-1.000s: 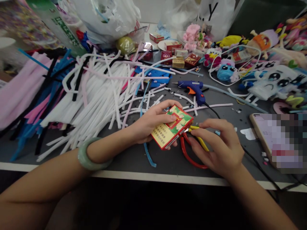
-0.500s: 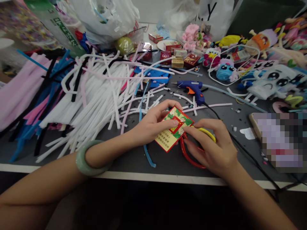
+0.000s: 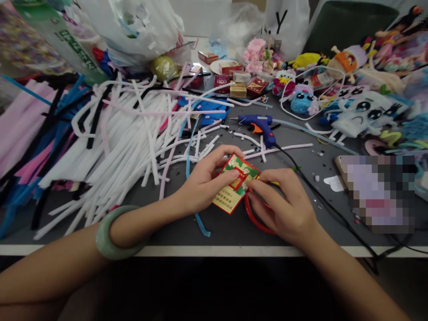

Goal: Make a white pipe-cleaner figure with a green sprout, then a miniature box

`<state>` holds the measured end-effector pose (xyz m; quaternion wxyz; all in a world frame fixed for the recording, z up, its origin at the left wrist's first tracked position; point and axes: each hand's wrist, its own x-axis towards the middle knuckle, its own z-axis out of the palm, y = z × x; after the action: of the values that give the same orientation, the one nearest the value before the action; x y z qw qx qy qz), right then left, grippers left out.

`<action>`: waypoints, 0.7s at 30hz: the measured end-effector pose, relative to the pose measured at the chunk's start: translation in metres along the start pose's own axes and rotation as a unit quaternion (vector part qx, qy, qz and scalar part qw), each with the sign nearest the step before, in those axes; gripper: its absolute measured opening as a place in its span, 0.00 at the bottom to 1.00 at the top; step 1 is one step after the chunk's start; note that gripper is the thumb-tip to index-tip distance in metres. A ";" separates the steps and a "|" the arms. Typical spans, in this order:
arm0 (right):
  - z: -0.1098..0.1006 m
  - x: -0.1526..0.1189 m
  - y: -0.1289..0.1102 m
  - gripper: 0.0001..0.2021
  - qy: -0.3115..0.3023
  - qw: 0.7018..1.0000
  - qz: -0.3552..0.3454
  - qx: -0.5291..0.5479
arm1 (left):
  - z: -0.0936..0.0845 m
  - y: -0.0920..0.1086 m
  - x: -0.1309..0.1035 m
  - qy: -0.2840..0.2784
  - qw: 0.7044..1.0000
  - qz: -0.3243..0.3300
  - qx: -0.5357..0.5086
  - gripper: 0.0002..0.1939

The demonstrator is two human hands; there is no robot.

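Observation:
In my left hand [image 3: 209,178] is a small cigarette pack [image 3: 228,201], red-edged with green, white and cream printing, its thumb pressed on the front face. The pack is tilted, and whether it is flattened I cannot tell. My right hand [image 3: 287,203] has its thumb and fingertips pinched at the pack's right edge. Under that hand lie scissors with a red handle loop [image 3: 249,207] and a yellow one, mostly covered; their blades are hidden. A blue strip [image 3: 202,225] lies beneath my left hand.
A blue glue gun [image 3: 257,121] with a black cord lies beyond my hands. White pipe cleaners [image 3: 123,147] heap at left. Small boxes [image 3: 238,89] stand at the back, plush figures [image 3: 361,111] at right. A phone [image 3: 374,196], pixelated, lies near the right front edge.
The whole view has shifted slightly left as the camera turned. My right hand has moved a little further over the scissors, covering more of the yellow loop. Both hands stay on the pack.

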<state>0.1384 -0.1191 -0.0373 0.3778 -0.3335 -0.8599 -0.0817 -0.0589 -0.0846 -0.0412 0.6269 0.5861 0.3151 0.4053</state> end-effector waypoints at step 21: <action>0.003 0.000 -0.001 0.05 -0.048 0.997 0.052 0.019 | 0.009 -0.008 -0.008 0.043 0.998 0.037 0.036 0.14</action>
<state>0.1358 -0.1185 -0.0392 0.3464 -0.3742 -0.8597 -0.0294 -0.0538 -0.0961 -0.0491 0.5759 0.6013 0.3343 0.4416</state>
